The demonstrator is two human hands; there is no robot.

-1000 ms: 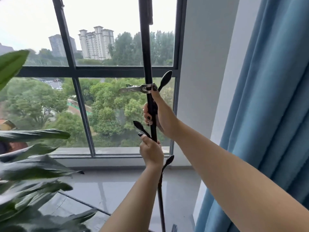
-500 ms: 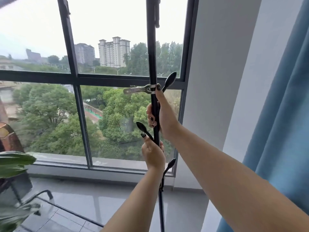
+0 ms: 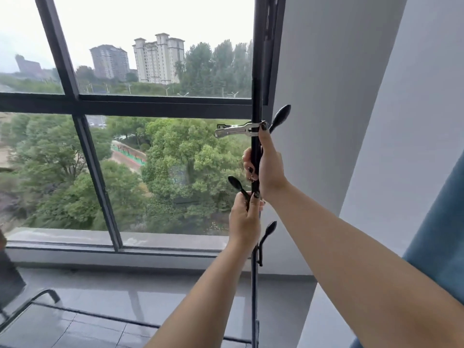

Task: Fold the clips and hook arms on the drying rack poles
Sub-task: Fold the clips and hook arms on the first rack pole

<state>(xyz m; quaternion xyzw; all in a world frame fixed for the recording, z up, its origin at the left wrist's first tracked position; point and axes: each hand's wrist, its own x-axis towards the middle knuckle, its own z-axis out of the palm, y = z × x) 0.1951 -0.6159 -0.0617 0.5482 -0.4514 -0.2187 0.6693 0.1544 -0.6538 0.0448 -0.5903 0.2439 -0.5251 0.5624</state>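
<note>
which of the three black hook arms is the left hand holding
The middle hook arm, pointing up-left from the pole; the left hand grips its base. The upper and lower arms point right, untouched.

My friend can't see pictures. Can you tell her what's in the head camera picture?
Two bare hands grip a black upright drying rack pole by a big window: the right hand higher, its forefinger touching a silver clip that sticks out sideways, the left hand lower, at a black hook arm. Trees and tall buildings show outside.

The pole (image 3: 256,84) runs past the top and bottom edges, its ends unseen.
</note>
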